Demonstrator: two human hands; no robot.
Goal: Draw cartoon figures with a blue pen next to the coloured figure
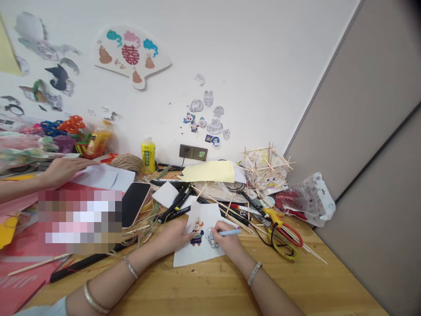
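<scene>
A white sheet of paper point(200, 252) with two small cartoon figures lies on the wooden table point(210, 289). My left hand point(174, 237) presses flat on the sheet's left side, fingers curled beside the coloured figure. My right hand point(225, 239) is closed round a light blue pen point(230, 232), its tip at the uncoloured figure on the right. Both wrists wear bracelets.
Black markers point(176, 204), wooden sticks and scissors with red and yellow handles point(286, 239) lie just behind and to the right. A black phone point(134, 202) rests to the left. Another person's hand point(62, 169) lies on paper at far left. A stick lantern point(266, 169) and bottles stand by the wall.
</scene>
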